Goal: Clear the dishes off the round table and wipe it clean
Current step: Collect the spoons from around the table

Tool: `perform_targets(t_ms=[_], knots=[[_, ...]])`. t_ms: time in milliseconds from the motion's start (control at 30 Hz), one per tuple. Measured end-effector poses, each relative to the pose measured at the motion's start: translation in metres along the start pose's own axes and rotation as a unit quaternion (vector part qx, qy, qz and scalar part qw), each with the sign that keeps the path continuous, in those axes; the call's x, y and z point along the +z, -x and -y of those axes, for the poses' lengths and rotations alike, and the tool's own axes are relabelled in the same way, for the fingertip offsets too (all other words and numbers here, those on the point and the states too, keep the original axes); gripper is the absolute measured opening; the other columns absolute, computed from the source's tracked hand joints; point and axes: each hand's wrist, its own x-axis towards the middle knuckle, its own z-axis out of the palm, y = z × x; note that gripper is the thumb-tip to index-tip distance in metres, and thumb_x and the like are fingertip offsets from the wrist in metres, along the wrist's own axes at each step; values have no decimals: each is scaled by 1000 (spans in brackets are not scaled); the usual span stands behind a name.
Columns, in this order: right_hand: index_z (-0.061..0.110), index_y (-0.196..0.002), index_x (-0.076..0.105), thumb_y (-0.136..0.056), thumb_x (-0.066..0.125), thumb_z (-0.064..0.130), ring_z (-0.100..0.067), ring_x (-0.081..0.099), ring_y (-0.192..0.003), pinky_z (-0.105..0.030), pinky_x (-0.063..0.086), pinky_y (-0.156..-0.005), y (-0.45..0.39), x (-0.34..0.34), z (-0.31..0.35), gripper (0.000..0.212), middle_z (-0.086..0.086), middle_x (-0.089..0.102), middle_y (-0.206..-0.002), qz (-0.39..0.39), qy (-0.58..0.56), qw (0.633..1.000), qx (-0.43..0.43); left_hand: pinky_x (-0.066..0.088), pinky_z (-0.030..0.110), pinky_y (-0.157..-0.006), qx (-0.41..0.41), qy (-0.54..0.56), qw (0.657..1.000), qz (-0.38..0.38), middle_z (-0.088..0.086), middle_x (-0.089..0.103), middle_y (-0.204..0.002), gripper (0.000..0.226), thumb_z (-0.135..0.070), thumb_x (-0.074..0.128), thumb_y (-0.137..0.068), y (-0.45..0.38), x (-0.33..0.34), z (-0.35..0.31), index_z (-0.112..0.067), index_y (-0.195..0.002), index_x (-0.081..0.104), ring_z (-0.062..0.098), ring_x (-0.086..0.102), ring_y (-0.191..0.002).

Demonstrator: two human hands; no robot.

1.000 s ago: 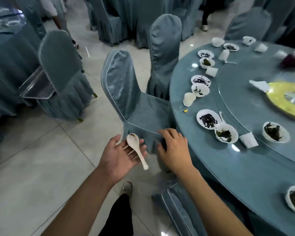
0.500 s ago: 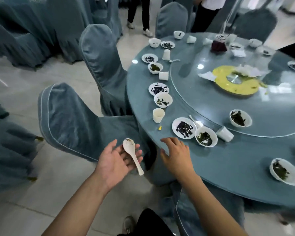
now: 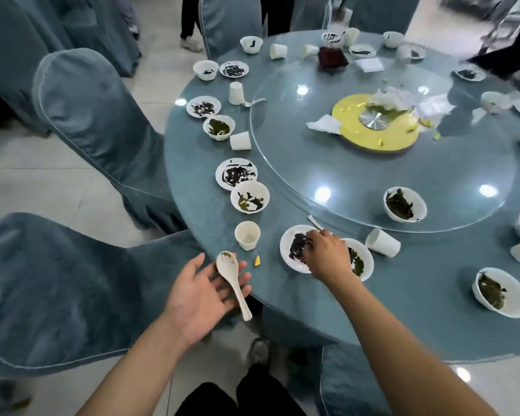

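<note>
Beside right hand point(image 3: 327, 253), soiled plate point(image 3: 291, 249)

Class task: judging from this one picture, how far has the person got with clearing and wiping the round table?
Barely started. Done: one white spoon lies on the open left hand. In hand: the right hand reaches onto the near plate. Left: soiled bowls, plates and paper cups ring the round table; no cloth shows, so wiping waits.

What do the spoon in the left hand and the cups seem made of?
Spoon: glazed ceramic or melamine by its smooth white sheen; can't tell which. Upright cup: likely paper, matte with a thin rolled rim. Tipped cup: looks the same.
</note>
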Motion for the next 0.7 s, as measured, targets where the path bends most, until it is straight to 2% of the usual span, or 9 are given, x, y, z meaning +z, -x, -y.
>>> perform_targets(t_ms=[100, 233, 400, 500, 700], knots=[[16, -130, 57, -97, 44, 24, -36, 56, -115, -43, 40, -97, -38, 2, -1, 36, -11, 61, -126, 27, 38, 999, 15, 47, 55, -101, -8, 0, 1000, 6, 25, 64, -131, 59, -43, 40, -102, -19, 7, -13, 0, -140, 54, 41, 62, -114], [19, -130, 56, -96, 41, 9, -31, 57, -114, -39, 41, -94, -71, 5, -6, 38, -7, 64, -122, 34, 112, 993, 19, 47, 56, -101, -31, -12, 999, 1, 25, 65, -130, 58, -43, 40, -102, -42, 8, -27, 1, -137, 56, 42, 62, -115], [18, -120, 62, -90, 48, 2, -30, 60, -102, -37, 43, -85, -85, 17, -21, 36, -5, 67, -106, 23, 143, 989, 30, 45, 56, -103, -45, -29, 999, -4, 26, 66, -127, 56, -42, 40, -102, -66, 9, -48, 2, -131, 60, 43, 59, -119], [12, -107, 66, -87, 51, 1, -35, 61, -96, -37, 36, -75, -91, 24, -28, 27, -9, 68, -99, 15, 118, 992, 37, 44, 57, -105, -53, -38, 998, -2, 26, 66, -128, 56, -42, 40, -102, -75, 9, -56, 2, -131, 60, 43, 58, -119], [15, -101, 65, -89, 52, 10, -32, 58, -98, -37, 37, -78, -95, 32, -25, 19, -6, 68, -99, 19, 121, 991, 62, 47, 55, -101, -64, -51, 997, -5, 26, 66, -127, 57, -43, 38, -103, -84, 13, -58, 1, -132, 60, 44, 59, -118]])
